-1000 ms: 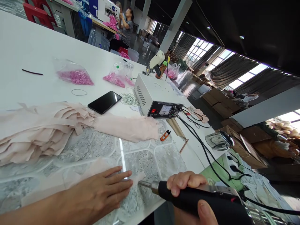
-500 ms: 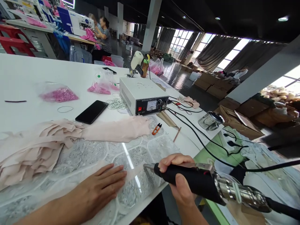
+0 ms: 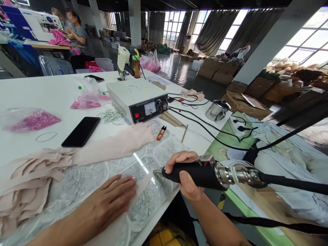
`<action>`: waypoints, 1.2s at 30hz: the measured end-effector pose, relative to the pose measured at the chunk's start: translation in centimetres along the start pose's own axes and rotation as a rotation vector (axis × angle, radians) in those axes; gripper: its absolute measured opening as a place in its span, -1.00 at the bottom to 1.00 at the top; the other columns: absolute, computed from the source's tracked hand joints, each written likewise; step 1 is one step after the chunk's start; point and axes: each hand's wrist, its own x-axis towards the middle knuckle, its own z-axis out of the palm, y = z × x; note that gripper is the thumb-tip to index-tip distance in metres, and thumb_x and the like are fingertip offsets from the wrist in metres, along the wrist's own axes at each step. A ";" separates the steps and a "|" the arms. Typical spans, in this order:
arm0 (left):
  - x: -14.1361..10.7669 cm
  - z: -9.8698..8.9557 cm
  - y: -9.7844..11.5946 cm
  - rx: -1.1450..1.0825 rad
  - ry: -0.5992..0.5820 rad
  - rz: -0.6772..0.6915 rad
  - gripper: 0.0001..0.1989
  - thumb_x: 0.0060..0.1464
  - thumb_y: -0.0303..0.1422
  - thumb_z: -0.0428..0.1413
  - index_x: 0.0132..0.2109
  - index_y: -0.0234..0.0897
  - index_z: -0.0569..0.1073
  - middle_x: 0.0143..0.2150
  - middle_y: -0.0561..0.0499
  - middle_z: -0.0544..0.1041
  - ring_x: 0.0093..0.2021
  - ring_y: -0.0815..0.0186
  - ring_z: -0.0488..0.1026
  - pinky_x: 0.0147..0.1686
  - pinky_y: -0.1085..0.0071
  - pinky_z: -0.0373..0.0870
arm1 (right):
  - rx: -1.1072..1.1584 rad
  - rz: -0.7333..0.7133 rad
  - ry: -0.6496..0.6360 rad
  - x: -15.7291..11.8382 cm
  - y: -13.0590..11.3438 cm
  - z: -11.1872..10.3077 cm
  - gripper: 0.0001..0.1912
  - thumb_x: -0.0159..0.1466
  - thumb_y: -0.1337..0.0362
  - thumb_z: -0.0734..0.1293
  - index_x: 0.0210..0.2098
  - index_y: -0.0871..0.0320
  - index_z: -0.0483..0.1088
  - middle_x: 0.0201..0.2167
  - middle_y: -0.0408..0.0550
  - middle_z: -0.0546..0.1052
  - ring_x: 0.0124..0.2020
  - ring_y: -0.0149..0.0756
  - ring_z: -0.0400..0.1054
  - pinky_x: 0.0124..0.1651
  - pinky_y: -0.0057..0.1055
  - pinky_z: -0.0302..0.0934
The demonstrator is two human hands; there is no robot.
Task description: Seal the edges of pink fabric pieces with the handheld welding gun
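My right hand [image 3: 187, 177] is wrapped round a black handheld ultrasonic cutter [image 3: 196, 174] with a metal tip and a thick cable. The tip meets the edge of a thin, pale pink fabric strip [image 3: 142, 186] on the clear patterned mat [image 3: 151, 201]. Flat on that strip lies my left hand [image 3: 112, 198], fingers stretched out, palm down. To its left rests a pile of pale pink fabric strips [image 3: 30, 181]. Another pale pink piece [image 3: 115, 143] spreads across the mat's far side, beside orange thread snips [image 3: 161, 133].
A white control box [image 3: 138, 99] stands on the white table, cables running right. Around it are a black phone [image 3: 81, 132], bags of pink pieces [image 3: 36, 119], white elastic loops [image 3: 110, 116] and a metal mug [image 3: 217, 110]. A person in stripes [image 3: 80, 44] sits at a sewing machine [image 3: 38, 25].
The view has turned, so the table's things sit further left. My right hand still grips the cutter, its tip at the strip's edge. My left hand stays flat on the fabric.
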 end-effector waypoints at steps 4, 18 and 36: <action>0.1 -0.4 -0.1 -0.015 -0.010 -0.007 -0.63 0.50 -0.41 -0.04 0.35 -0.17 0.37 0.36 -0.05 0.43 0.42 0.21 0.27 0.47 0.18 0.03 | -0.009 0.006 0.026 0.1 -0.2 0.2 -0.81 0.29 0.15 0.40 -0.15 0.07 0.42 -0.33 -0.10 0.54 -0.49 -0.33 0.47 -0.39 -0.27 0.45; 2.4 -2.0 -1.6 0.007 -0.144 0.169 -0.60 0.49 -0.38 0.01 0.38 -0.18 0.34 0.39 -0.01 0.38 0.42 0.19 0.28 0.41 0.23 0.18 | -0.036 -0.014 0.064 0.6 0.2 0.4 -0.84 0.31 0.13 0.39 -0.18 0.05 0.44 -0.35 -0.13 0.53 -0.52 -0.33 0.46 -0.43 -0.28 0.47; 2.1 -0.8 -3.9 -0.013 -0.133 0.286 -0.80 0.39 -0.26 0.19 0.08 -0.17 0.50 0.31 -0.01 0.49 0.44 0.24 0.24 0.51 0.29 -0.12 | -0.061 -0.012 0.070 1.3 1.3 0.2 -0.84 0.28 0.14 0.41 -0.18 0.04 0.48 -0.45 -0.13 0.55 -0.55 -0.30 0.47 -0.46 -0.29 0.44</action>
